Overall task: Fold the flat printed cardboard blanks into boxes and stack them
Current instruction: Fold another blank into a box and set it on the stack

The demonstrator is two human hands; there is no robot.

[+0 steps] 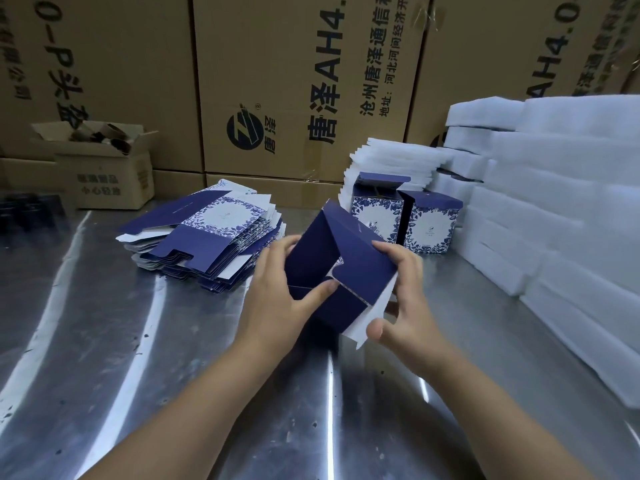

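Observation:
A half-folded navy cardboard box [341, 258] is held tilted above the steel table, its flaps partly open and a white inner flap showing at the lower right. My left hand [277, 292] grips its left side, thumb pressing on a navy flap. My right hand [403, 299] holds the right side, fingers over the top edge and thumb under the white flap. A pile of flat blue-and-white floral blanks [207, 240] lies at the left. Two folded boxes [403, 216] stand upright side by side behind my hands.
Stacks of white foam sheets [554, 209] fill the right side, with a smaller foam stack [391, 161] behind the folded boxes. Large brown cartons [294, 81] form a wall at the back. A small open carton [104, 164] sits at the back left on the steel table [138, 358].

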